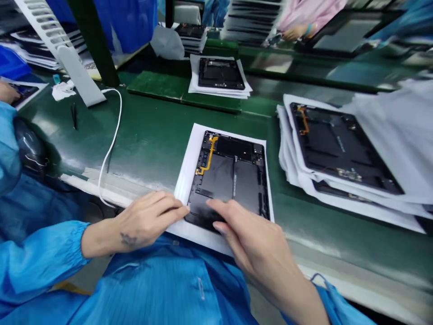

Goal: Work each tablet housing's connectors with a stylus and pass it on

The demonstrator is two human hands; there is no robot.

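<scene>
1. Your blue work coat (158,289) is closest to you. Your arms reach out from it to the front edge of the green counter (152,135).
2. Your left hand (145,221) lies flat and open, with its fingers (169,203) close together. Their tips touch the white paper sheet (184,189) near its left side. They do not grip anything.
3. Your right hand (257,239) is open too. Its fingers (219,212) rest on the low part of a black tablet back panel (233,180), a little bent and not pinching it.
4. That panel sits on the paper sheet, by the front edge of the counter, near the middle. A yellow flex cable (210,155) lies on it, near its top left corner.
5. More panels lie on papers in a pile (341,149) near the right side of the counter. The top one has a yellow strip (303,119) as well. One more panel (220,73) lies on papers near the back edge. You cannot tell from this view which panels are done and which are left.
6. Thin black tweezers (73,115) and a white cable (113,135) lie on the left part of the counter.
7. Another person's hand (6,92) is at the far left, by a dark panel.
</scene>
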